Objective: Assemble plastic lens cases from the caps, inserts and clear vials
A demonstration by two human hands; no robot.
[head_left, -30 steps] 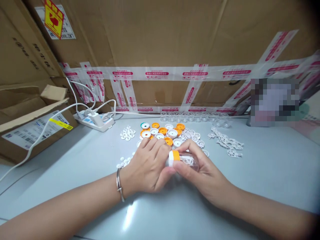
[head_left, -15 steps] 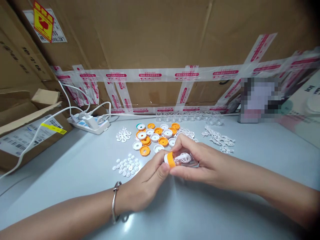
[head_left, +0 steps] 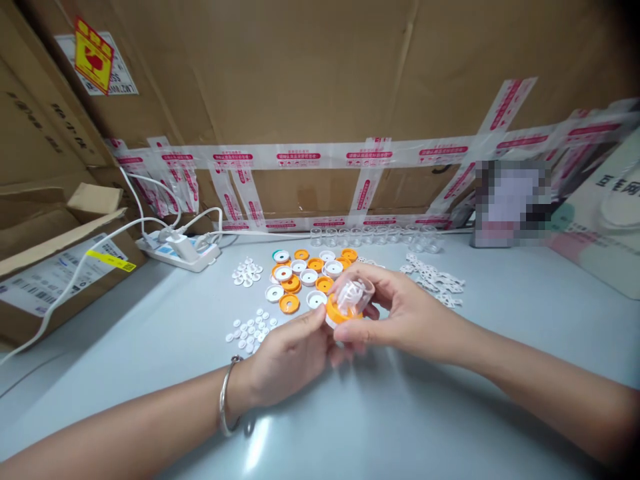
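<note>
Between my hands is a small clear plastic container (head_left: 354, 295) with an orange and white base and a white openwork piece inside, its clear end tilted up to the right. My right hand (head_left: 413, 312) is closed around it, thumb on the orange ring and fingers behind the clear wall. My left hand (head_left: 290, 359) pinches the left side of the base with the thumb; its other fingers curl underneath, partly hidden. Just behind lie orange rings (head_left: 289, 304) and white rings (head_left: 274, 293). Small white gears (head_left: 250, 328) are spread near my left hand.
Small white pieces (head_left: 247, 272) form a pile at the left. Clear cups (head_left: 354, 236) line the back, and white openwork parts (head_left: 434, 277) lie at the right. A power strip (head_left: 193, 255), an open cardboard box (head_left: 60, 277) and a large cardboard box (head_left: 300, 80) border the table.
The container has turned from lying sideways to tilted, its clear end now up and its base down. My left fingers have shifted under the base. The camera view has moved slightly.
</note>
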